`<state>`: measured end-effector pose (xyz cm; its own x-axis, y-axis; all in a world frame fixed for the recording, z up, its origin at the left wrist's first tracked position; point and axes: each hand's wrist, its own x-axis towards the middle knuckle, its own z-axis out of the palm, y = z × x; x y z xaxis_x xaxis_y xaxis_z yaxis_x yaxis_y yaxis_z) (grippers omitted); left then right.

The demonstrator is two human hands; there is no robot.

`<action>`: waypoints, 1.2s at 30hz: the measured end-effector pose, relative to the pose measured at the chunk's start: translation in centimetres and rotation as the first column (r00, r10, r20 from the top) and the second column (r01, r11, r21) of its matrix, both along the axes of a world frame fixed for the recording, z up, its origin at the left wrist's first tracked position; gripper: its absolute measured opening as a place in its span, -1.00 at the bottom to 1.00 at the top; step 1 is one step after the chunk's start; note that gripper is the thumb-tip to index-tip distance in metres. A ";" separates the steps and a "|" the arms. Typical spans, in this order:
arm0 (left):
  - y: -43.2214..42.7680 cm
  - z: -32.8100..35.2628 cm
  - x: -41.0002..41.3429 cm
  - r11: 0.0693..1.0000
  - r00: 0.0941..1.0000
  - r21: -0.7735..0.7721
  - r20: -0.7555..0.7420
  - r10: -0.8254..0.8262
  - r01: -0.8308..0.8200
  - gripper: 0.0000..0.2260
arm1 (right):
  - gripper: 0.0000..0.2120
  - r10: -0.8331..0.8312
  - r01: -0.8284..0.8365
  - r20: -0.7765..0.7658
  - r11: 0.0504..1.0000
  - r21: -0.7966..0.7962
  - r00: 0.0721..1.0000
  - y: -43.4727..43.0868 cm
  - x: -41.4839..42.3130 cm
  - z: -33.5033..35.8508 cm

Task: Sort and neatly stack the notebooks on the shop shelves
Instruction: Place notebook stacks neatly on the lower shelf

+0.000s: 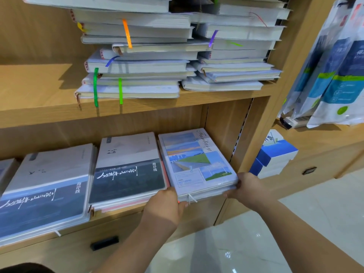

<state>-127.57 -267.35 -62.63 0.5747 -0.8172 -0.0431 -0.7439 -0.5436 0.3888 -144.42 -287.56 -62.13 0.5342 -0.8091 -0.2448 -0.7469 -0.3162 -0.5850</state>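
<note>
We saw bare wood on the upper shelf (35,81) left of the notebook piles (137,56), slim headroom over the lower stacks (126,168), a side panel (222,131) just beside the right-hand stack (193,160), open floor (305,219) in front.

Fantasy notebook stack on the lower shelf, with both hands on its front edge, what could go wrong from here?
The Fantasy notebook stack overhangs the lower shelf, gripped only at its front corners by the left hand and right hand, so lower notebooks might slip out. Pushed sideways, it might knock the neighbouring dark-cover stack crooked.
</note>
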 end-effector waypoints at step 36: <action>0.3 -0.5 -0.1 0.958 0.989 -0.254 -0.095 0.111 -0.132 -0.80 | -0.61 -0.021 0.025 0.165 0.999 -0.021 0.986 -0.6 0.2 -0.6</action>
